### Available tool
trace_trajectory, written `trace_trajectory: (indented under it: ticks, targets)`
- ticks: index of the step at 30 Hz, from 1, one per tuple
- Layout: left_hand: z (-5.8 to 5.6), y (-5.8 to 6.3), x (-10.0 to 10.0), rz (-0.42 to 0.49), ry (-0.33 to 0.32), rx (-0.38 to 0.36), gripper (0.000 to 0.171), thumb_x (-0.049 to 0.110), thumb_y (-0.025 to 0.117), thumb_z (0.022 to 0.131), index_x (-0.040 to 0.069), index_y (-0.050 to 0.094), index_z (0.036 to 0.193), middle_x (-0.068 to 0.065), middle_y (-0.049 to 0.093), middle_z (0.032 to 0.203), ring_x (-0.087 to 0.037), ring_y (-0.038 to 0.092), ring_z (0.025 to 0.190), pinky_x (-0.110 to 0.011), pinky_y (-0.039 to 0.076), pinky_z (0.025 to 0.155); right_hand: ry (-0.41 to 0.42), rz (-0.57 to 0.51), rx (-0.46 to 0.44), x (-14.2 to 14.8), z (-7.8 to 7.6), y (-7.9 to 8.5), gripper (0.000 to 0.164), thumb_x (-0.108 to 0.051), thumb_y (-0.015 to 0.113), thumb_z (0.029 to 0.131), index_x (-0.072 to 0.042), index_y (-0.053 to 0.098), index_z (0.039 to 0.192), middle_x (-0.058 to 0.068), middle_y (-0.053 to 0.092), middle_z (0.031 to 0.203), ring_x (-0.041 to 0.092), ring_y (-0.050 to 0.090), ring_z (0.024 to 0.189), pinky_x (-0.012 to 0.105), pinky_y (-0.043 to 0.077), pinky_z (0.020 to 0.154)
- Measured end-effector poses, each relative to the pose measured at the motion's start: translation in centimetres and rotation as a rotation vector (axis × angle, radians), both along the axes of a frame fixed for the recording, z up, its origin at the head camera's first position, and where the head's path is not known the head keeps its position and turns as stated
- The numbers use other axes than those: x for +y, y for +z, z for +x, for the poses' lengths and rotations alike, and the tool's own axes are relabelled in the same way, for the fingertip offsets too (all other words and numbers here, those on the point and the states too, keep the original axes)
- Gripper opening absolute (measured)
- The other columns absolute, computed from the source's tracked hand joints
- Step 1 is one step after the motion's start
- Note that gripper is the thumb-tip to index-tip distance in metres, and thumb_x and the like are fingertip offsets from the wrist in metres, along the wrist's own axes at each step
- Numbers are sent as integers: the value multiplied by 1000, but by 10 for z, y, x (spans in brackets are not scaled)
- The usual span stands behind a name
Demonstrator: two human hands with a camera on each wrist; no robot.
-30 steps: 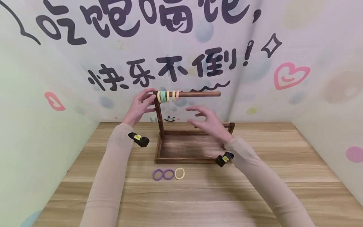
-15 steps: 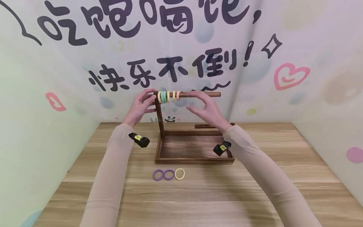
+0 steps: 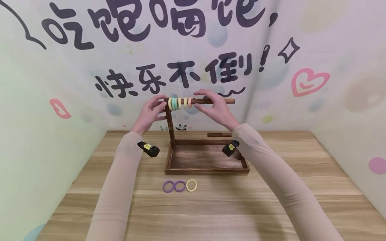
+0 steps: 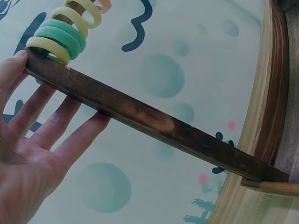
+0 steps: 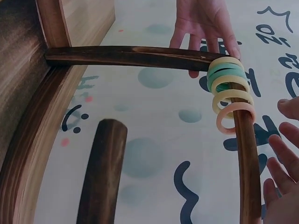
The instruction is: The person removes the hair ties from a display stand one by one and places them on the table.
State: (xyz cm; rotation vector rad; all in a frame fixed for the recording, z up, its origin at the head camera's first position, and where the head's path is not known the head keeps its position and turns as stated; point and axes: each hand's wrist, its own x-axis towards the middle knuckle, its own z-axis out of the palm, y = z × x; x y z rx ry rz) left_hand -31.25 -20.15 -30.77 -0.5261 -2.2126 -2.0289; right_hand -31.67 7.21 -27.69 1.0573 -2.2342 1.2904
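1. Gripping the upright post (image 3: 170,125) near its top, the left hand (image 3: 147,115) seems, I judge, to be steadying the frame.
2. I see the right hand (image 3: 217,109) holding nothing, fingers parted beside the horizontal rod (image 3: 229,101); six rings (image 3: 175,103) hang on it, gathered toward the post.
3. Two purple rings (image 3: 174,186) and a yellow ring (image 3: 191,191) lie before the tray (image 3: 208,172) on a wood-grain table (image 3: 193,217); a lettered backdrop (image 3: 271,110) stands behind.

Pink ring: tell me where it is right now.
In the head view, the pink ring hangs around the upper bar, rightmost of the rings on it, just left of the right grip.
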Motion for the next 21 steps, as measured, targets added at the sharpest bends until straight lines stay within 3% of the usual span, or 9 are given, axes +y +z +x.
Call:
trace_trajectory:
  ticks: [7,11,17,21]
  targets:
    - [-1,-1,1,-2,0,2,27,22,54,101,19,55,127,-28,49,130,-26,61,103,-47,54,85,-1,60,38,-5,-11,-3,37,-11,73,87,-5,63,122,7,61,124,20,53,117,35,41,101]
    - [-1,-1,0,7,-2,3,27,21,54,101,18,56,127,-26,51,127,-26,62,103,-47,54,85,5,79,83,-11,-16,-5,36,-12,74,86,-2,64,120,9,64,119,27,55,113,37,40,101]
    - [-2,-2,-1,9,-8,4,26,22,54,100,19,56,126,-24,52,126,-25,62,101,-45,55,83,-122,153,135,-16,-15,-9,38,-21,73,87,-7,64,122,6,63,124,19,52,120,36,24,110]
    - [-2,-2,0,11,-6,3,25,21,54,101,19,56,126,-21,53,125,-25,62,101,-44,56,83,-165,144,170,-18,-15,-13,37,-21,73,87,-8,65,120,4,64,123,17,52,120,37,18,113]
